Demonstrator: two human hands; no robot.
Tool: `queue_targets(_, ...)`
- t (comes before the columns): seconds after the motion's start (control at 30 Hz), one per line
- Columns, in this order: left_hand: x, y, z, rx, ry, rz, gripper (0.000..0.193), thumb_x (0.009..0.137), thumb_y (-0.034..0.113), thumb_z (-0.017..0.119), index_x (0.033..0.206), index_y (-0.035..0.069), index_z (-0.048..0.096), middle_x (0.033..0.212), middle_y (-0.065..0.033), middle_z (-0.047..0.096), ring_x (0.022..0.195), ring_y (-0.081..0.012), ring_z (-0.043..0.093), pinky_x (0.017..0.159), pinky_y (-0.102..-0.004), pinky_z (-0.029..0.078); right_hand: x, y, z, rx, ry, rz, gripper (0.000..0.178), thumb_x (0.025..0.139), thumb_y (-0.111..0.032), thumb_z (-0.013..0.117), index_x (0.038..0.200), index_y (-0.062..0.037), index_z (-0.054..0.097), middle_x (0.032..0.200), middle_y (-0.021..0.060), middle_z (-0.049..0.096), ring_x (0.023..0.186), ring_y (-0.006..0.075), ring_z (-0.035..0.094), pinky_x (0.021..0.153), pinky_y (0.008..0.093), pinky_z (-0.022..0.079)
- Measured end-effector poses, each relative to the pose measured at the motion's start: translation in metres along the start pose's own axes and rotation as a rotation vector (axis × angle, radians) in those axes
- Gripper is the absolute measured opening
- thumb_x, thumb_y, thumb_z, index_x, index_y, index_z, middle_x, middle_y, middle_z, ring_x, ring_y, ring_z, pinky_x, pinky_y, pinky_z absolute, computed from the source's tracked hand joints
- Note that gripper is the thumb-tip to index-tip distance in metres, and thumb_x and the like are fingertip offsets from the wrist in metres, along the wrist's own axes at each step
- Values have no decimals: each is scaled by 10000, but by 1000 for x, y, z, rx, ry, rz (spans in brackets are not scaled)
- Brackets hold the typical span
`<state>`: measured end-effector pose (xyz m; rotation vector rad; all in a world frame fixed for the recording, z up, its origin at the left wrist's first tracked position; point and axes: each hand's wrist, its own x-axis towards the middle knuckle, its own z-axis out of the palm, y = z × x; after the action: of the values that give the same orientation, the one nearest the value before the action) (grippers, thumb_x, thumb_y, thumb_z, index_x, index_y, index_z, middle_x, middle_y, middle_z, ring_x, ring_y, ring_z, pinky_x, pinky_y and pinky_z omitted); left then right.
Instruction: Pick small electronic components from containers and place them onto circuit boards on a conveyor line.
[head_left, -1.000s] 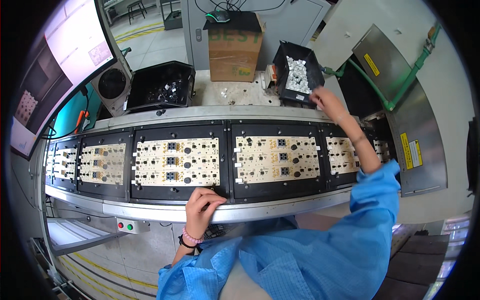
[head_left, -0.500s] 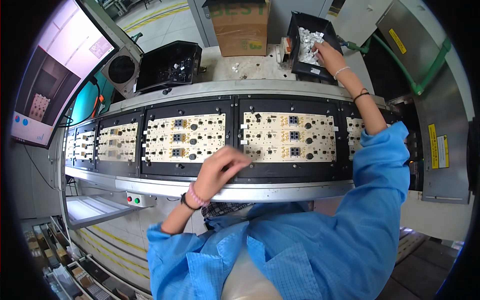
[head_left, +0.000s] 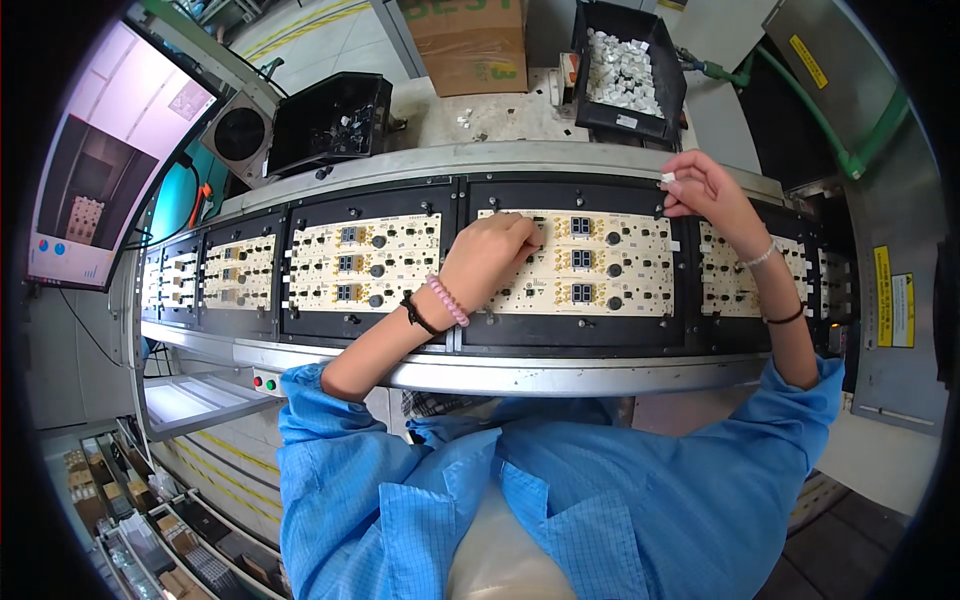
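Note:
My right hand (head_left: 712, 200) is raised over the far right part of the line, pinching a small white connector (head_left: 668, 178) between thumb and fingers. My left hand (head_left: 488, 258) lies over the left end of a cream circuit board panel (head_left: 545, 262). Its fingers are pressed together at the board's upper left corner, and what they grip, if anything, is hidden beneath them. Three rows with dark two-digit displays (head_left: 581, 260) and round black parts run across this panel. It sits in a black carrier frame (head_left: 570, 330).
A black bin of white connectors (head_left: 625, 80) stands at the back right, and another black bin (head_left: 330, 120) with dark small parts at the back left. Similar panels (head_left: 362, 262) lie left and right. A cardboard box (head_left: 465, 50) is behind; a monitor (head_left: 110, 150) hangs left.
My right hand has come out of the bin toward me with a white connector. My left hand has moved up and right onto the board's corner. The view has shifted slightly.

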<state>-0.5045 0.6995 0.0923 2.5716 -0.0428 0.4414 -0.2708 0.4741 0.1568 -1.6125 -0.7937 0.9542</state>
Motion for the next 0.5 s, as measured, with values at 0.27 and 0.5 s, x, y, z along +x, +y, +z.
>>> queue_targets(0.27,0,8,1,128,10,67,92,781,63,664,814,55,578,794,-91,611,764,-289,617,695,-372,508,-26,21,-13,-83,42,18,246,922,-69,612,1158,-18,567,1021,23,628,874,41,592,760,204,517)
queue_targets(0.5,0,-3,-13,132,-17,125,176,780,88,598,942,97,666,889,-74,637,841,-238,628,721,-343,515,-59,19,5,-258,141,69,189,874,-53,670,1051,-39,605,886,-9,618,800,56,594,710,195,488)
